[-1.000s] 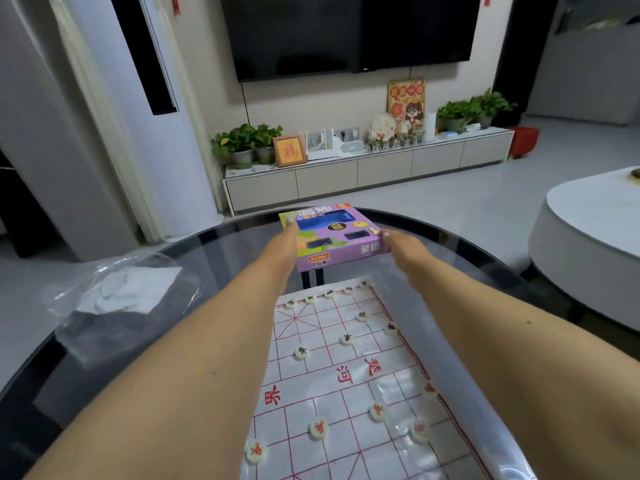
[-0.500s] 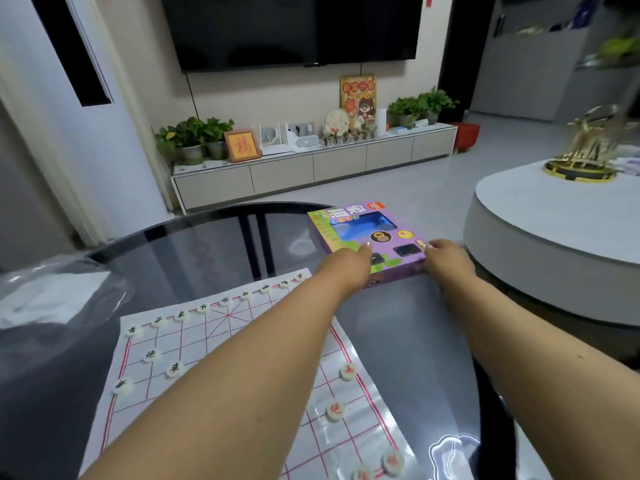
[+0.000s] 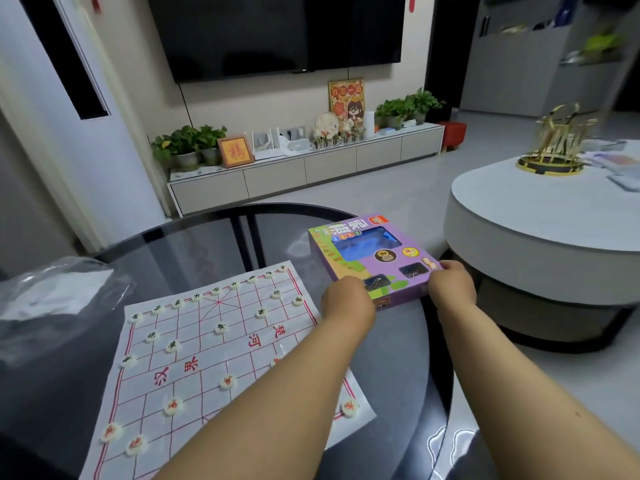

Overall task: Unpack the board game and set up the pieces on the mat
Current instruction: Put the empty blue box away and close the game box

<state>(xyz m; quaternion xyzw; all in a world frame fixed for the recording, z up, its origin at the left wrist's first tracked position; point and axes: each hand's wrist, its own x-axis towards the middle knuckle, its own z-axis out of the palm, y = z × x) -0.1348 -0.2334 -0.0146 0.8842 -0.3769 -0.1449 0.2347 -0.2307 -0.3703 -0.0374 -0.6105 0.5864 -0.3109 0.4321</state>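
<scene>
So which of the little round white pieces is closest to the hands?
The round white piece with black writing at the mat's far right edge. It lies just left of the left hand; all others sit farther away.

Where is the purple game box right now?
The purple game box sits on the glass table's far right edge, beside the chess mat, held by both hands.
</scene>
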